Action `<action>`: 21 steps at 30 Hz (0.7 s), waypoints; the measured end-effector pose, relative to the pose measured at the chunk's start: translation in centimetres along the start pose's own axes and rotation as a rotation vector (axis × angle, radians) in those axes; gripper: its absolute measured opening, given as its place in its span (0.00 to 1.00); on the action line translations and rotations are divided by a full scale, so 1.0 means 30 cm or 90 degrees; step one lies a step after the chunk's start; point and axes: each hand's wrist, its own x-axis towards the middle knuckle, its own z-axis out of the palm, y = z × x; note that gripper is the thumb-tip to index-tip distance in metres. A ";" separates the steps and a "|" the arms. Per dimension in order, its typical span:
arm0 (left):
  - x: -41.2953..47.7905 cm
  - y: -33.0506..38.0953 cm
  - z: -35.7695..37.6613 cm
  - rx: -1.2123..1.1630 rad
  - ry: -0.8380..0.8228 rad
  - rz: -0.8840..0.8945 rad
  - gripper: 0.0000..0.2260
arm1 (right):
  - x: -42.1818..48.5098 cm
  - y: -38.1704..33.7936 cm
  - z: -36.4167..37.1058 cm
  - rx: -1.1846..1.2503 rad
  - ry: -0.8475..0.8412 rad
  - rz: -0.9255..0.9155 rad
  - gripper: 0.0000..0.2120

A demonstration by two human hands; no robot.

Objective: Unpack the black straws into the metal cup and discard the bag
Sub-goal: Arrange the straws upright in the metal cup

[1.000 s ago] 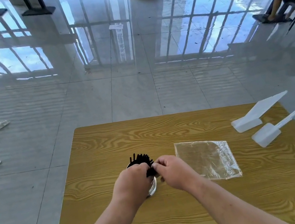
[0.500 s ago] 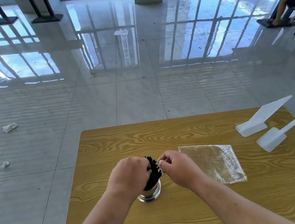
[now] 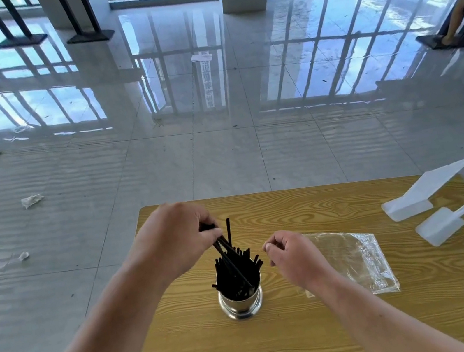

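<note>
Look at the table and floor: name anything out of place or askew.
Crumpled paper scraps litter the floor left of the table. A few straws lean crookedly in the cup, pinched by the left hand.

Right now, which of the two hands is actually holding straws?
The left hand: it pinches a few black straws above the metal cup. The right hand hovers beside the cup, fingers curled, with nothing visible in it.
</note>
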 end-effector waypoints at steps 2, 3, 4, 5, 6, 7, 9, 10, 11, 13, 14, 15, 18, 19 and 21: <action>-0.006 -0.005 0.007 0.006 -0.007 0.002 0.05 | -0.001 -0.004 0.002 0.004 -0.003 -0.003 0.11; -0.009 -0.008 0.011 0.011 -0.006 0.003 0.05 | -0.002 -0.006 0.003 0.009 -0.005 -0.006 0.11; -0.011 -0.011 0.014 0.012 -0.006 0.004 0.05 | -0.003 -0.011 0.004 0.013 -0.005 -0.012 0.10; -0.013 -0.014 0.017 0.009 -0.009 0.007 0.04 | -0.004 -0.018 0.003 0.018 0.000 -0.021 0.09; -0.014 -0.016 0.020 0.004 -0.013 0.009 0.04 | -0.006 -0.027 0.003 0.028 0.000 -0.032 0.07; -0.015 -0.016 0.022 -0.001 -0.017 0.012 0.03 | -0.008 -0.042 0.004 0.043 -0.007 -0.047 0.07; -0.015 -0.017 0.028 -0.005 -0.014 0.017 0.03 | -0.008 -0.087 0.013 0.072 -0.056 -0.080 0.14; -0.015 -0.016 0.031 -0.002 -0.010 0.021 0.03 | -0.003 -0.112 0.022 0.081 -0.091 -0.089 0.19; -0.017 -0.014 0.036 0.002 -0.008 0.025 0.03 | 0.001 -0.139 0.033 0.080 -0.121 -0.094 0.22; -0.020 -0.010 0.044 0.015 -0.012 0.031 0.04 | 0.010 -0.189 0.056 0.030 -0.151 -0.119 0.18; -0.022 -0.009 0.047 0.022 -0.016 0.031 0.05 | 0.011 -0.207 0.062 0.009 -0.154 -0.136 0.10; -0.023 -0.011 0.048 0.026 -0.018 0.028 0.05 | 0.010 -0.221 0.063 0.012 -0.158 -0.144 0.05; -0.023 -0.030 0.031 -0.002 -0.022 0.001 0.04 | 0.005 -0.240 0.022 0.076 -0.109 -0.150 0.08; -0.023 -0.038 0.020 -0.024 -0.027 -0.016 0.03 | 0.005 -0.243 -0.007 0.115 -0.077 -0.148 0.09; -0.020 -0.054 -0.006 -0.080 -0.036 -0.048 0.03 | 0.011 -0.237 -0.072 0.190 -0.014 -0.133 0.11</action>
